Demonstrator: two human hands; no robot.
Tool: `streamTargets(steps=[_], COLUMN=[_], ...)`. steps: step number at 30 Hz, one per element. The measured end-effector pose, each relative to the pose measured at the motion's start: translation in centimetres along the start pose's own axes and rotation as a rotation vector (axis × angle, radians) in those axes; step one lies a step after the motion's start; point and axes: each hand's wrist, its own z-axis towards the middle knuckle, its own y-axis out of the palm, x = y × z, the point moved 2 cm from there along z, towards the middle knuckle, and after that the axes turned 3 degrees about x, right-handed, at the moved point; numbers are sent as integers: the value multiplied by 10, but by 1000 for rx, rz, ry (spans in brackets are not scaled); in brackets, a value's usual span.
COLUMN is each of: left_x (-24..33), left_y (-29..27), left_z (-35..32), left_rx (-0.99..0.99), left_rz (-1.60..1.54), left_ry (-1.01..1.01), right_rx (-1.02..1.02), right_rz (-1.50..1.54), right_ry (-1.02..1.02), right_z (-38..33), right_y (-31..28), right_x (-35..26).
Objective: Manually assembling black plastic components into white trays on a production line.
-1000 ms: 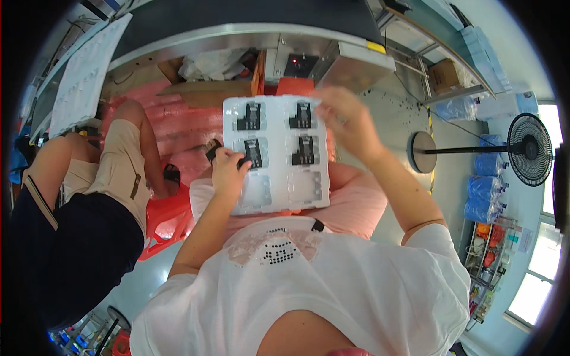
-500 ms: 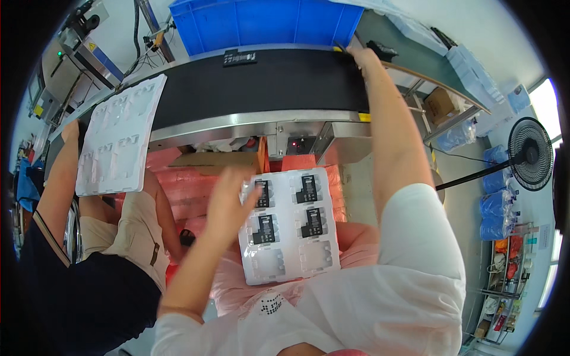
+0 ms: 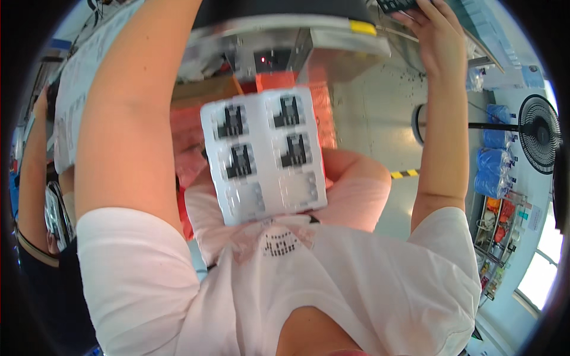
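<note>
A white plastic tray (image 3: 261, 160) lies on my lap, with moulded pockets in two columns. Flat, stepped black batteries, such as one near its middle (image 3: 295, 149), fill the pockets of the upper two rows; the two pockets nearest my body hold none. My right hand (image 3: 438, 38) is raised at the upper right, its fingers closed on a black battery (image 3: 396, 5) cut by the top edge of the view. My left forearm (image 3: 142, 65) reaches up past the conveyor's near side, and the left hand lies beyond the picture.
The dark conveyor (image 3: 285, 10) with its metal edge runs across the top. Below it are a metal box (image 3: 344, 53) and a cardboard box (image 3: 205, 92). To my left a co-worker's arm (image 3: 32, 154) is beside another white tray (image 3: 74, 101). A black fan (image 3: 537, 133) stands right.
My view has tipped down, so the tray appears higher. My left arm has swung from beside the tray up out of view. My right hand now shows a battery, off the conveyor's end.
</note>
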Motion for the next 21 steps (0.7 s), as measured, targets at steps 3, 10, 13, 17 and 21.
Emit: streamTargets(steps=[3,10,13,17,21], left_x=[-3,68,93,114,155], left_y=[-3,21,-11,-34,-4], left_z=[-7,-21,-26,-4,10], left_rx=[-95,-63,-268,19,-150], left_rz=[-50,-198,-169,-215,-179], left_ry=[84,22,-43,9,-33], right_rx=[-168,9,110,204,245], right_rz=[50,-14,42,46,61], right_ry=[176,501,543,519,583], right_z=[-65,-200,-234,-259,-257], right_y=[-25,-68,-81,-110,-115], right_x=[20,75,60,62,66])
